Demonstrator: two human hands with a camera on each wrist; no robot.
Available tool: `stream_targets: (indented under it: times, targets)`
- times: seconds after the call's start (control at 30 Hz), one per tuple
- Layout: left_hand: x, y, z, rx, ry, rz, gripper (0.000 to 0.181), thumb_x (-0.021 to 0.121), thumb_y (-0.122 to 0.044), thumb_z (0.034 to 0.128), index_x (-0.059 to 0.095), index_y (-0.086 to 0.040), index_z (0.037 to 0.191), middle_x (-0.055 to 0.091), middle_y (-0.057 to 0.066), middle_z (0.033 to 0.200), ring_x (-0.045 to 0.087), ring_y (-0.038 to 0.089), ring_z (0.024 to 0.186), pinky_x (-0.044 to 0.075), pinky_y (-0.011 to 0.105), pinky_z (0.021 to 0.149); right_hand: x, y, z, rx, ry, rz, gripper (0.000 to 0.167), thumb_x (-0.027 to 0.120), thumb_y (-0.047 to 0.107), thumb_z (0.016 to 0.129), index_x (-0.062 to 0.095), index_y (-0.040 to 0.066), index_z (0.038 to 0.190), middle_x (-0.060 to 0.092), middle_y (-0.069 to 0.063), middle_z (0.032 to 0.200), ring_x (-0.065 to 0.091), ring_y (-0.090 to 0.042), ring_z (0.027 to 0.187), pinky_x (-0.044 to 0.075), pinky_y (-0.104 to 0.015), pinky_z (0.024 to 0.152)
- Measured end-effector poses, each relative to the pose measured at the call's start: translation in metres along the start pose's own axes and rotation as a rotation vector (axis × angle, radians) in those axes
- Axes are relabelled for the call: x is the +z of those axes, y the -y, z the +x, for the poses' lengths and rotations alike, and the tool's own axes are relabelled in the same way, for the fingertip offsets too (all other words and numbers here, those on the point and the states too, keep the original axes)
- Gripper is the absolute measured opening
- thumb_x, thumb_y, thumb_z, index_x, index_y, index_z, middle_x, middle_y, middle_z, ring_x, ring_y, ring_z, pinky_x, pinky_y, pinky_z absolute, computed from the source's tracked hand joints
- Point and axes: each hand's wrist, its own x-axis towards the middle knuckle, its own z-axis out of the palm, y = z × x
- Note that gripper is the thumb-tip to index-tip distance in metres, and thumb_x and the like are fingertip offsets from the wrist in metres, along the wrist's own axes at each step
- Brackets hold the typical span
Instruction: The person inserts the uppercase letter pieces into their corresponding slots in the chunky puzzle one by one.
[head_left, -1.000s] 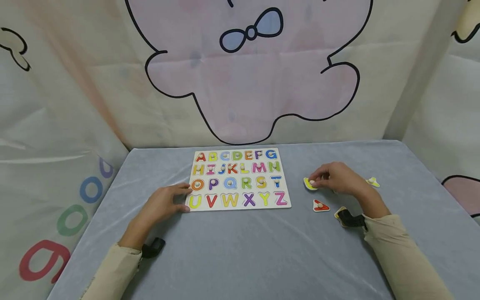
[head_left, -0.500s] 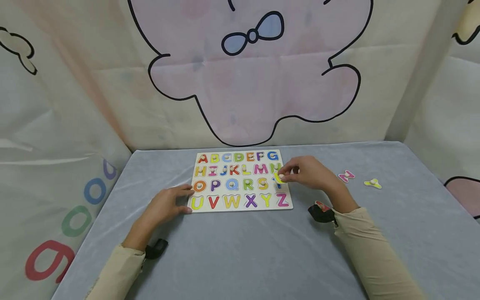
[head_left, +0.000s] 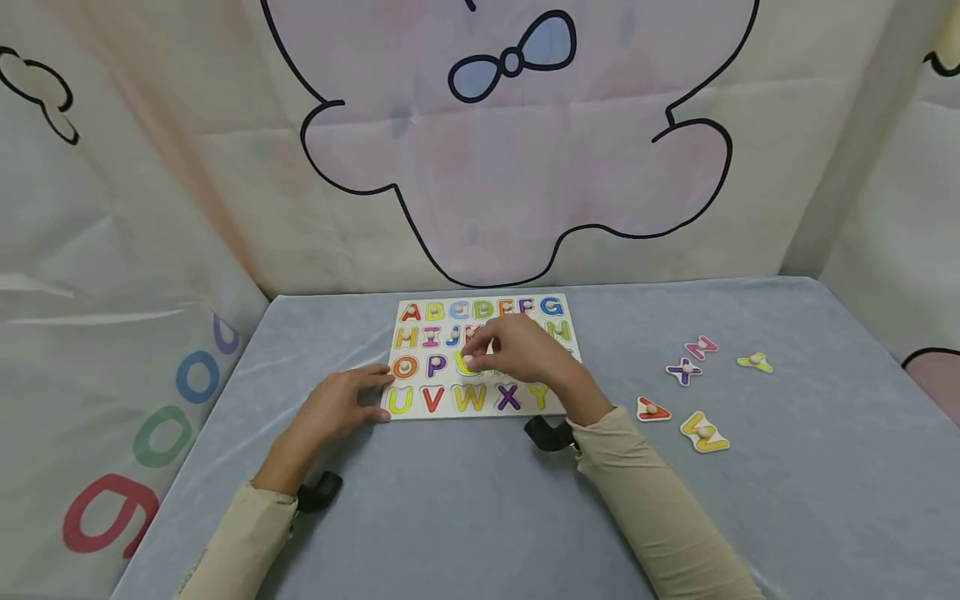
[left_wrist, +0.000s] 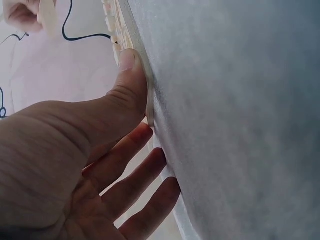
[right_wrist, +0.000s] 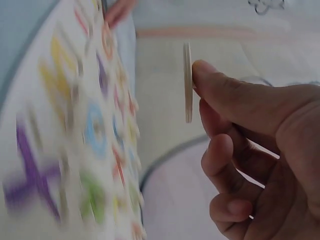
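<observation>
A white alphabet puzzle board (head_left: 386, 404) with rows of colourful letters lies on the table. My left hand (head_left: 326, 412) touches its left edge with the thumb and fingertips, fingers fairly straight; in the left wrist view the thumb (left_wrist: 131, 82) lies against the board's side. Over the middle of the board, my right hand (head_left: 521, 354) pinches a yellow letter puzzle piece (head_left: 466, 367) by its knob. From the right wrist camera this piece (right_wrist: 188, 82) appears edge-on, held apart from the board's surface. The right hand hides several letters of the board.
Right of the board lie loose letter pieces: a pink Z (head_left: 701, 347), a purple X (head_left: 683, 371), a yellow Y (head_left: 755, 362), a red V (head_left: 652, 409) and a yellow W (head_left: 704, 432). A printed cloth (head_left: 480, 192) hangs behind the grey-blue table (head_left: 450, 508).
The right hand has lifted the yellow letter piece off the table and carried it left, over the middle of the board. The left hand stays at the board's left edge.
</observation>
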Motion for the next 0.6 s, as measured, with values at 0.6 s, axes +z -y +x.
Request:
stream_targets:
  times: [0.6]
  targets:
    - [-0.002,0.003,0.002,0.085,-0.043,0.049,0.06,0.088,-0.025,0.0732,0.069,-0.008,0.127,0.065,0.01,0.136,0.062,0.036,0.122,0.05,0.054,0.095,0.069,0.052,0.043,-0.012,0.096,-0.094,0.013,0.079,0.029,0.086,0.079,0.027,0.099,0.066,0.015,0.075,0.054,-0.002,0.069,0.04,-0.019,0.059]
